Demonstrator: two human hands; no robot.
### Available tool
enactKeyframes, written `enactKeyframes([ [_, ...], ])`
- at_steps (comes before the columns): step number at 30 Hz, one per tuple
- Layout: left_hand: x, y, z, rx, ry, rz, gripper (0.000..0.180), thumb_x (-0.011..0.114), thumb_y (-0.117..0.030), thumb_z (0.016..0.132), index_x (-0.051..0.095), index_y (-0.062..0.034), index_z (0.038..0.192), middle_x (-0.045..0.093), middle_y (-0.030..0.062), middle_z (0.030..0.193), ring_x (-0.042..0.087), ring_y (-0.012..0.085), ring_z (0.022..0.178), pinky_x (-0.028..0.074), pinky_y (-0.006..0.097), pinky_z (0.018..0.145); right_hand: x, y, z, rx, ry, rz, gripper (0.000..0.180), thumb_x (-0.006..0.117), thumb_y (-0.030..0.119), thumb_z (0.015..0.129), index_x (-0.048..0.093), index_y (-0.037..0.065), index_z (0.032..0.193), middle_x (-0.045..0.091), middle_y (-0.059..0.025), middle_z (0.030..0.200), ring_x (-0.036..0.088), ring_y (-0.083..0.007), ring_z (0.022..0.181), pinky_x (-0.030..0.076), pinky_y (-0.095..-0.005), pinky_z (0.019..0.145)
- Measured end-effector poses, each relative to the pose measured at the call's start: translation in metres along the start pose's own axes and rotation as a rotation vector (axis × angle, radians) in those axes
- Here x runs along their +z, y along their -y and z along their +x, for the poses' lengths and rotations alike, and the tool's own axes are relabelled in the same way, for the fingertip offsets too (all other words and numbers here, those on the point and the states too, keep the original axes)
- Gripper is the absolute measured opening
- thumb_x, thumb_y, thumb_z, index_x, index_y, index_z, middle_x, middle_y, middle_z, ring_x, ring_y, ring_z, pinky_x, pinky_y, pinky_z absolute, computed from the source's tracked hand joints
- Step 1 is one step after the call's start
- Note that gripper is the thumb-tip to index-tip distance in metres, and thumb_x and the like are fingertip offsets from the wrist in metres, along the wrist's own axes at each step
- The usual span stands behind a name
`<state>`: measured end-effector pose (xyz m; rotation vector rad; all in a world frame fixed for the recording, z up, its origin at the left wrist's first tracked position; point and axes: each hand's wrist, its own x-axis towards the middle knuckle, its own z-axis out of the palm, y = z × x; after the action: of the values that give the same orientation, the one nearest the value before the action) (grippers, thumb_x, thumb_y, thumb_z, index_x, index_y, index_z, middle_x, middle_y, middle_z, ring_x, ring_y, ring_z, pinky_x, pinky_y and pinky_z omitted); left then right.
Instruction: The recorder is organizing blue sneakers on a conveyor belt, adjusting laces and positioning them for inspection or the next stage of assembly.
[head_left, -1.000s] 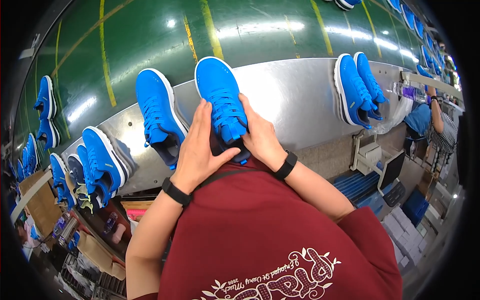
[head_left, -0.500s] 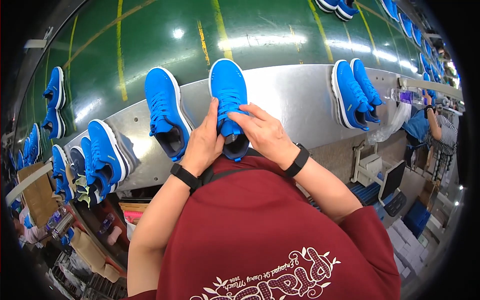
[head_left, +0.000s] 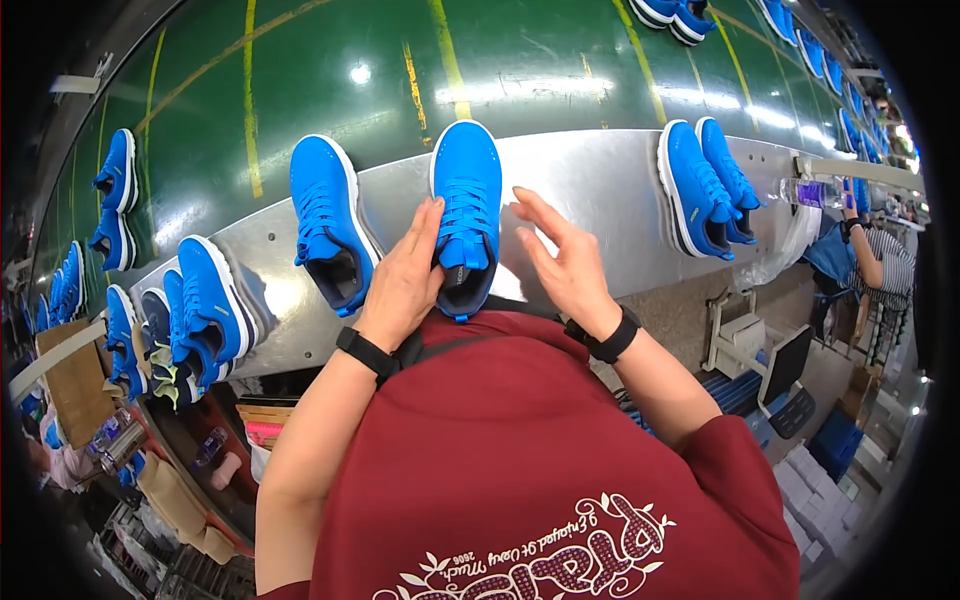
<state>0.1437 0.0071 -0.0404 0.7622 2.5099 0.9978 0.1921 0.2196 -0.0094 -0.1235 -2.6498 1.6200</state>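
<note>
Head view: a blue lace-up shoe stands on the metal counter, toe pointing away from the person. The left hand lies along its left side; whether it grips cannot be told. The right hand hovers open just right of it, apart. Another blue shoe stands further left.

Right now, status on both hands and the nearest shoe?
Left hand along blue shoe, left side. Right hand open, apart from it, to the right. Shoe upright, laced, toe pointing away. Second blue shoe close by, left.
</note>
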Motion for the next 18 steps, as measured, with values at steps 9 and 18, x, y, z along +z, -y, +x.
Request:
enactKeyframes([
  [9, 0.000, 0.001, 0.007, 0.174, -0.041, 0.182, 0.079, 0.076, -0.006, 0.069, 0.039, -0.0031, 0.138, 0.044, 0.0191, 0.141, 0.047, 0.0336, 0.127, 0.044, 0.038, 0.101, 0.019, -0.009, -0.001, 0.148, 0.205, 0.099, 0.047, 0.054, 0.007, 0.091, 0.044, 0.003, 0.137, 0.055, -0.0215, 0.128, 0.054, -0.0325, 0.120, 0.044, -0.0371, 0.099],
  [18, -0.010, -0.022, 0.018, 0.496, -0.242, 0.331, 0.043, 0.072, 0.000, 0.066, 0.062, -0.0008, 0.108, 0.060, 0.0141, 0.122, 0.056, 0.0323, 0.118, 0.050, 0.039, 0.093, 0.026, -0.016, -0.008, 0.053, 0.204, -0.127, 0.091, 0.072, 0.008, 0.075, 0.018, 0.003, 0.148, 0.026, -0.0258, 0.149, 0.030, -0.0370, 0.138, 0.029, -0.0400, 0.113],
])
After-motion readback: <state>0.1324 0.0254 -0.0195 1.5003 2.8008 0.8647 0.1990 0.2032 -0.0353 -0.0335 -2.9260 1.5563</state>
